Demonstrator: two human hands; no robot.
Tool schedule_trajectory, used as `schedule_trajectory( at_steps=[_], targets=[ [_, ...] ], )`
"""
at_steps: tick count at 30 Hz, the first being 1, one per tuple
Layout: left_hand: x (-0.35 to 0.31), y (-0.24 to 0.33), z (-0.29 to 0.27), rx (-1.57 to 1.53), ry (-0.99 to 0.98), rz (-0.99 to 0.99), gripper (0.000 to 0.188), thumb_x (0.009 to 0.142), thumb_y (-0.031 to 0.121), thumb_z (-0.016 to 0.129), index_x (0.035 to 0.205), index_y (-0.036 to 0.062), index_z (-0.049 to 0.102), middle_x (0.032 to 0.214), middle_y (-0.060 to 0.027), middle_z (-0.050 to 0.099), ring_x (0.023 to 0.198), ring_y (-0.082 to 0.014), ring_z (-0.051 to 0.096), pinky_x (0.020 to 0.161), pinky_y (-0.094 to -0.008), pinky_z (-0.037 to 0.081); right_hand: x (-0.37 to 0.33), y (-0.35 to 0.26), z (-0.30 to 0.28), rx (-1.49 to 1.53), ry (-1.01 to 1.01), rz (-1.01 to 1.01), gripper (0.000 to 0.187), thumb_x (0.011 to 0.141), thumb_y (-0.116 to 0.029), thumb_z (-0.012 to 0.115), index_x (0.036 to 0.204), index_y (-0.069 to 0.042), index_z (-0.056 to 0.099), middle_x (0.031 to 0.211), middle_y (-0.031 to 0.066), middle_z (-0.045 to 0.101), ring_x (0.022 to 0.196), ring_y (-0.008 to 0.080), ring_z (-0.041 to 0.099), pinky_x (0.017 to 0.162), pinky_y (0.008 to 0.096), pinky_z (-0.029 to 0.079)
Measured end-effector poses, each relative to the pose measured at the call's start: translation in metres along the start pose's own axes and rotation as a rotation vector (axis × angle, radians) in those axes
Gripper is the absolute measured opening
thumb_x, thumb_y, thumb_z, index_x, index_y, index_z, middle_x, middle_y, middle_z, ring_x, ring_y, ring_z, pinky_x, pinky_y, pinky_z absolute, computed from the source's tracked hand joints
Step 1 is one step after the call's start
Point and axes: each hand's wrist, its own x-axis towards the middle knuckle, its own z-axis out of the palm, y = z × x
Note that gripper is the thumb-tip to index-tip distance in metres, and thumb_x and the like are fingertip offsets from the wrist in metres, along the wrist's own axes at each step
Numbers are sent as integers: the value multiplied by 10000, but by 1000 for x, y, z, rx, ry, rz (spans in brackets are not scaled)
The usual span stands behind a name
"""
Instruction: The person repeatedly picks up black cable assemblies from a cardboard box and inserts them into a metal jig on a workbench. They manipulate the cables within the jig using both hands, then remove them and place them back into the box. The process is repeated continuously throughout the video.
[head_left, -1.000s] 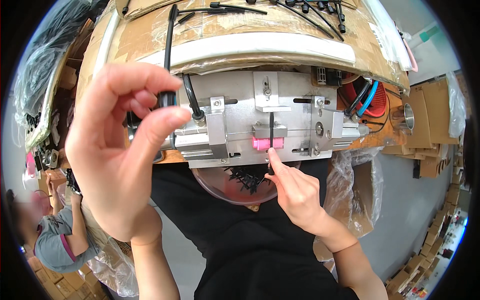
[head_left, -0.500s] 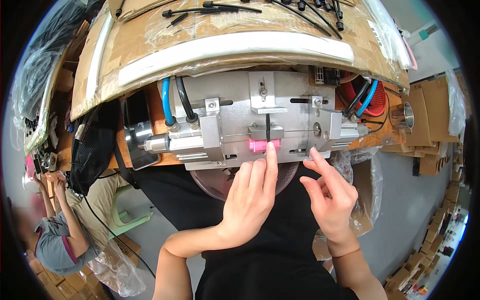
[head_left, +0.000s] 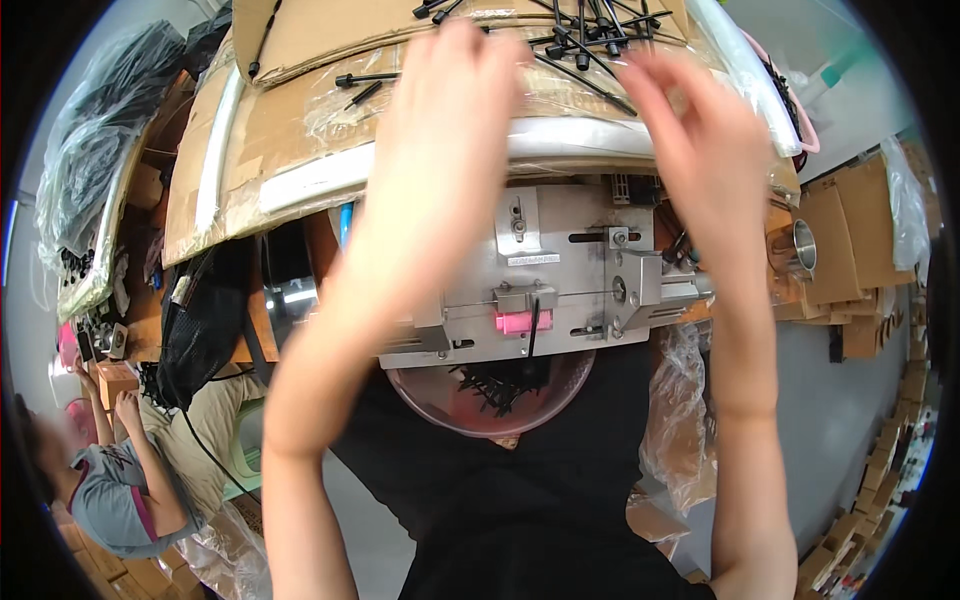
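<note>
Both hands are stretched out over the cardboard (head_left: 330, 130) at the far side. My left hand (head_left: 450, 110) is smeared by motion; its fingertips reach black rods with knobbed ends. My right hand (head_left: 710, 120), also blurred, is beside the pile of black rods (head_left: 582, 60); whether either hand grips one is not clear. Below them sits a metal fixture (head_left: 570, 270) with a pink block (head_left: 512, 322) at its front. A single black rod (head_left: 534, 325) leans across the block, its lower end over the fixture's front edge, untouched by either hand.
A clear bowl (head_left: 490, 431) of short black pieces is under the fixture's front edge. A dark phone-like slab (head_left: 290, 290) and black mesh bag (head_left: 205, 300) are at left. A metal cup (head_left: 803, 247) stands at right. Another person (head_left: 125, 490) works at far left.
Both hands have left the fixture's front and moved far forward over the cardboard. The rod at the pink block, earlier under my left index finger, now lies lower and tilted. The view has shifted slightly.
</note>
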Motion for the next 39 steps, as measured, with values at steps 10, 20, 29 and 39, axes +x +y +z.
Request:
schedule_trajectory(
  at_steps=[10, 20, 29, 39],
  targets=[
    [12, -76, -44, 63, -97, -96, 248, 864, 29, 630, 1110, 52, 609, 802, -112, 578, 708, -239, 570, 671, -350, 467, 105, -9, 50, 255, -576, -5, 220, 822, -193, 718, 910, 8, 731, 772, 136, 707, 719, 215, 672, 673, 334, 525],
    [-112, 32, -64, 0, -33, -192, 708, 646, -83, 769, 1321, -2, 573, 887, -106, 573, 789, -232, 531, 741, -342, 471, 67, -43, -26, 718, -48, 679, 264, 915, -205, 663, 1070, 5, 631, 791, 92, 666, 642, 141, 597, 551, 258, 450],
    [3, -56, -35, -44, -155, 122, 176, 872, 81, 634, 1041, 46, 668, 968, -107, 647, 891, -286, 600, 819, -367, 472, 2, 14, -33, 907, -133, 324, 255, 978, -186, 600, 1103, 35, 627, 924, 137, 699, 779, 160, 672, 574, 222, 466],
    [-11, -14, -48, -323, -322, 61, 241, 792, 0, 681, 1029, 38, 657, 843, -108, 609, 775, -221, 609, 703, -323, 481, -20, 31, -61, 973, -24, 373, 330, 1017, -203, 525, 1220, 56, 558, 1063, 199, 677, 944, 220, 681, 595, 218, 490]
  ],
)
